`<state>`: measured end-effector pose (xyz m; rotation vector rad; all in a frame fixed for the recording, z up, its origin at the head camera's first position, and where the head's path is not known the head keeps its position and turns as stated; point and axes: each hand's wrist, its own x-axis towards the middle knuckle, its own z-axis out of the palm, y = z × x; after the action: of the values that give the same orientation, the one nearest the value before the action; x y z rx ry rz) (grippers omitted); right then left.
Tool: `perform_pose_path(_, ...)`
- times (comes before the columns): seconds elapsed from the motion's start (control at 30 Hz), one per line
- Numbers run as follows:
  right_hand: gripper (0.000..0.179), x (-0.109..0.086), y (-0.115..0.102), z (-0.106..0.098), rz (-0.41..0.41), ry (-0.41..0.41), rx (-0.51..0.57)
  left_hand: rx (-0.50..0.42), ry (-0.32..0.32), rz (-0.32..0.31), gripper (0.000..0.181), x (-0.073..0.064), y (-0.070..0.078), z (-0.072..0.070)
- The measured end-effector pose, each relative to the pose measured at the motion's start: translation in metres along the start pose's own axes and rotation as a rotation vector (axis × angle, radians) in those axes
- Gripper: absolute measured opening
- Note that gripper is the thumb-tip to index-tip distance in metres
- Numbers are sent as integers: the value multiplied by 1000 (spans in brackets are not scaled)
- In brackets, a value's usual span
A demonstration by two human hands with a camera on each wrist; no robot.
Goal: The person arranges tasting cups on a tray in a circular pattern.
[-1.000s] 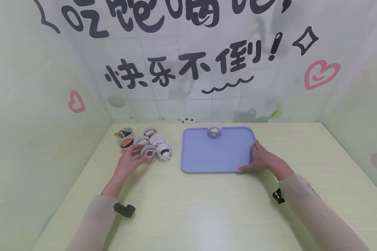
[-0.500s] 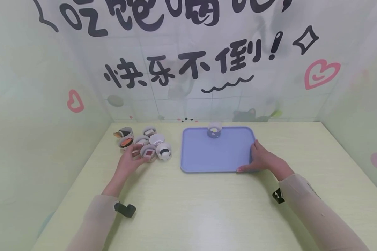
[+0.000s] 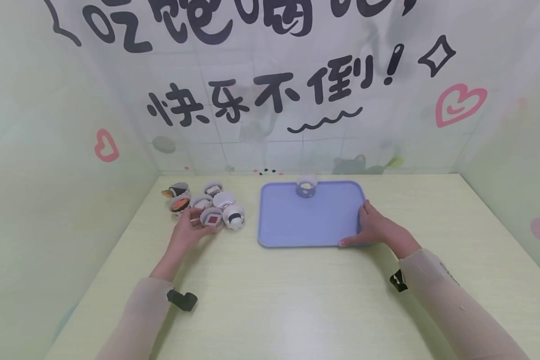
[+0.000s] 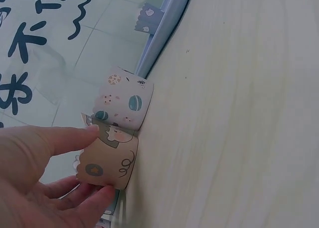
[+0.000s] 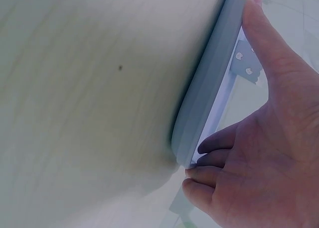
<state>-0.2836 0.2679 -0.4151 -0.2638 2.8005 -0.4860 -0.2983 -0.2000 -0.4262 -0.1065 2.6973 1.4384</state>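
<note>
Standing up behind everything is a big white wall sheet point(image 3: 184, 65) with black writing point(image 3: 273, 78) on it. Next comes the pale wood table point(image 3: 297, 300), which goes back as far as that sheet. Near the back of the table, a bit right of the middle, lies the flat blue tray point(image 3: 308, 220). Two arms in light sleeves point(image 3: 137, 310) reach in from the front, and each one has a small black gadget point(image 3: 182, 300) by the cuff. The right hand point(image 3: 373, 226) holds on to the tray at its near right corner, with the thumb along the front edge and the fingers at the right side. The left hand point(image 3: 186, 235) pinches a brown paper cup point(image 4: 112, 161) between its thumb and fingers. That cup is at the front of a bunch of paper cups point(image 3: 224, 200), to the left of the tray; I can't tell if it touches the table. Right beside it is a white paper cup point(image 4: 130, 101) with green and brown pictures on its side. A blue-gray paper cup point(image 3: 306, 192) stands at the far edge of the tray. Smallest are the bits inside: an orange piece point(image 3: 180, 204) in a cup on the left, and a little red square point(image 3: 213, 219) in the pinched cup.
</note>
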Motion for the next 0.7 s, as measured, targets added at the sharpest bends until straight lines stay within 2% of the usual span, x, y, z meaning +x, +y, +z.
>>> perform_pose_path(0.33,138,0,0,0,-6,-1,-12,14,19,-21,77,2,-1,4)
perform_pose_path(0.7,138,1,0,1,2,-3,5,23,31,-17,73,1,-2,4)
